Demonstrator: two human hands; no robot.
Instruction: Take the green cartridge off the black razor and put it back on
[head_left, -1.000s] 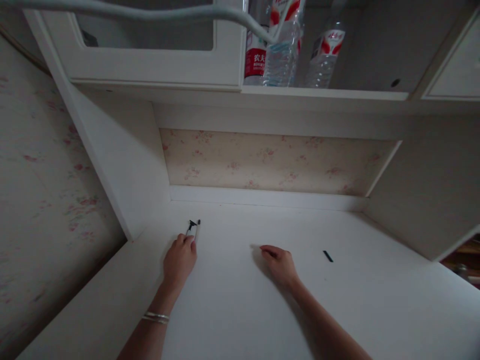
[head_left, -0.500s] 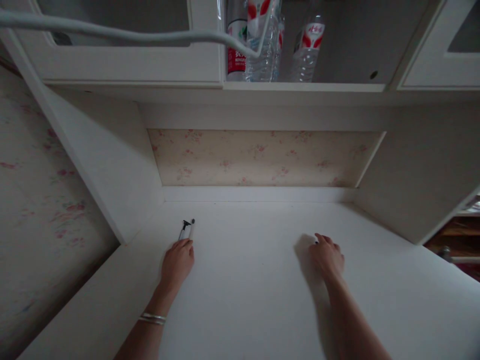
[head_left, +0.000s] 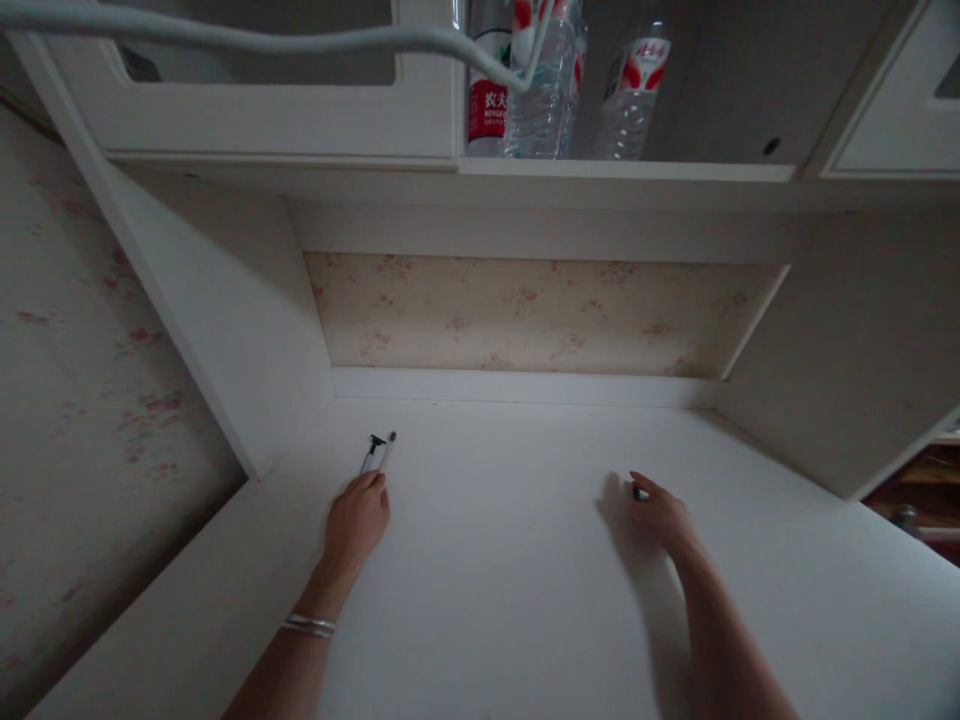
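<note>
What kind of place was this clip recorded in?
Probably a room in a home, at a white desk with an overhead cabinet. Floral wallpaper lines the back wall, and water bottles stand on the open shelf above.

**A:** what's the left hand (head_left: pixel 358 515) doing?

**B:** pinching the near end of a pen (head_left: pixel 380 452) that's lying on the white desk (head_left: pixel 510 600). The right hand (head_left: pixel 660 512) is well apart from it, fingers closed round a small black piece (head_left: pixel 640 493).

Fig. White tabletop (head_left: pixel 510 600) as I see it from the head view.
A pen (head_left: pixel 384 452) lies near the back-left corner; a small black piece (head_left: pixel 640 493) shows right of centre.
</note>
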